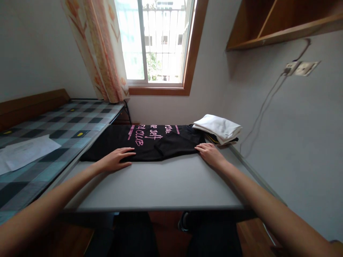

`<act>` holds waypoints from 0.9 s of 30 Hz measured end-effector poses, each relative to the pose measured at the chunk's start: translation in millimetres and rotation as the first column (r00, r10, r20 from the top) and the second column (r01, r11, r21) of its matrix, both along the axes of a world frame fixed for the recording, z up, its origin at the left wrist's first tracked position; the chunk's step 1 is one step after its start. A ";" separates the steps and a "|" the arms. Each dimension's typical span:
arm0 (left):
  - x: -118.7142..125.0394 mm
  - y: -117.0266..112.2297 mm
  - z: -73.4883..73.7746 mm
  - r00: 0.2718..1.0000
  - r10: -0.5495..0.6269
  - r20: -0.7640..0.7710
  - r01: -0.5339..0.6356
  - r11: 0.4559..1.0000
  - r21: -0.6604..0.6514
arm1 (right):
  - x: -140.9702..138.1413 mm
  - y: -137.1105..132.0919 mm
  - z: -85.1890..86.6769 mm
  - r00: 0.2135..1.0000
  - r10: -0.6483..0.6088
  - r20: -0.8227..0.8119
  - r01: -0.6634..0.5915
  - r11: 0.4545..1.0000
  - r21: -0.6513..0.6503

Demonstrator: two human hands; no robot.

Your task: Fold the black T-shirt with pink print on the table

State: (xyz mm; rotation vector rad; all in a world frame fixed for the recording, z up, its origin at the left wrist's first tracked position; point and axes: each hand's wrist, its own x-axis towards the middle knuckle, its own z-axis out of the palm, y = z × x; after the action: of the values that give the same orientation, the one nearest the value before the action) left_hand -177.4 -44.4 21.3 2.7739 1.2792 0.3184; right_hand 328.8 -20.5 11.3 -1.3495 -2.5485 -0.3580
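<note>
A black T-shirt (pixel 120 137) with pink lettering lies sideways on the table, one side folded over and a sleeve on top. My left hand (pixel 118 159) rests at the shirt's near edge on the left. Its fingers are stretched out and apart over the black cloth. On the right, my right hand (pixel 210 154) touches the shirt's near edge by the collar end, fingers extended and lying low on the cloth. Just beyond that hand, folded white cloth (pixel 218 127) tops a small stack of folded clothes, with dark fabric showing underneath.
The pale table (pixel 158 185) stands against the right wall. To the left is a bed with a checked cover (pixel 91 116) and white papers (pixel 29 151). Above right hangs a wooden shelf (pixel 284 32); a cable (pixel 264 103) runs down from a wall socket (pixel 305 68).
</note>
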 end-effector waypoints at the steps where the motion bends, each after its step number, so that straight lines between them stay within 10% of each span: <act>1: -18.3 -1.6 0.1 0.999 0.016 -0.037 -0.014 0.999 0.048 | -0.5 0.6 0.9 1.000 -0.001 0.027 0.000 1.000 0.015; 9: -110.2 -15.4 8.6 0.973 0.124 -0.194 -0.079 0.971 0.226 | -10.0 4.4 1.8 0.987 -0.155 0.040 0.149 0.980 0.129; 17: -147.1 -18.3 16.7 0.900 0.423 -0.102 -0.428 0.903 -0.037 | -7.0 7.4 -1.8 0.986 -0.167 -0.002 0.167 0.986 0.017; 27: -174.3 -42.2 50.8 0.879 0.473 0.060 -0.454 0.869 -0.198 | 13.5 -30.2 11.5 0.998 0.032 -0.055 -0.036 0.996 -0.076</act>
State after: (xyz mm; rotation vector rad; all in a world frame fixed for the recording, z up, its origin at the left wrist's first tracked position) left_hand -351.6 -86.5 72.1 2.2387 1.8368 0.3501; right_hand 342.4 -50.8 22.7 -1.3215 -2.5622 -0.2166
